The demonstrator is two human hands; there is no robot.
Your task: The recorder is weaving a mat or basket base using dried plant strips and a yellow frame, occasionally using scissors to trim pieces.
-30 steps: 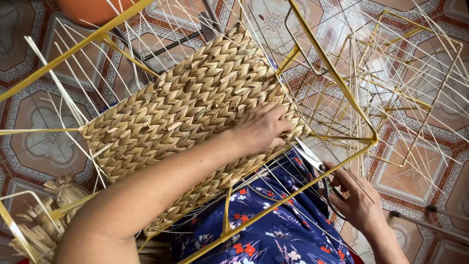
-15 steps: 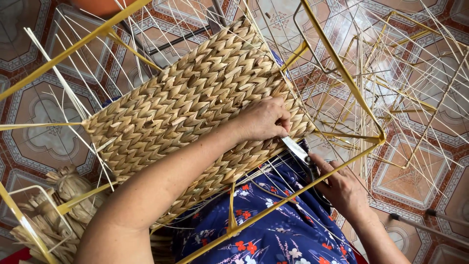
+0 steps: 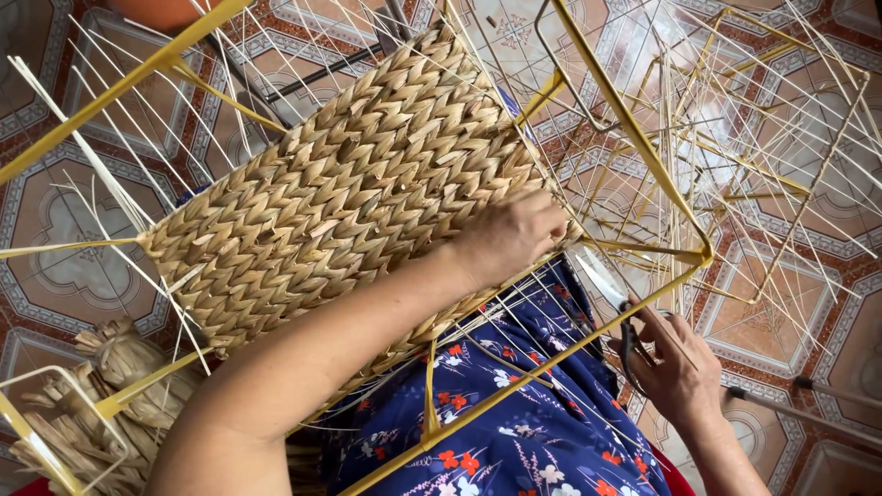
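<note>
1. The woven panel (image 3: 340, 193), a rectangle of tan plaited straw in a herringbone pattern, is sitting inside a yellow wire frame (image 3: 634, 138) over the person's lap. Its long axis is running diagonally, from lower left to upper right in the head view, with the far short edge pointing toward the top of the picture.
2. The left hand (image 3: 510, 234) is resting on the panel's lower right edge, fingers curled together and pressing on the weave.
3. The right hand (image 3: 680, 367) is working just below the frame's near corner, fingers closed around the dark handles of a pair of scissors (image 3: 611, 294). The pale blades are pointing up and left, toward the panel's edge beside the left hand.
4. Thin pale strands (image 3: 781, 165) are sticking out loosely from the frame in all directions.
5. Blue floral cloth (image 3: 533, 432) is covering the lap beneath the frame.
6. Bundles of dried straw (image 3: 101, 404) are lying at lower left on the patterned tile floor (image 3: 64, 266).
</note>
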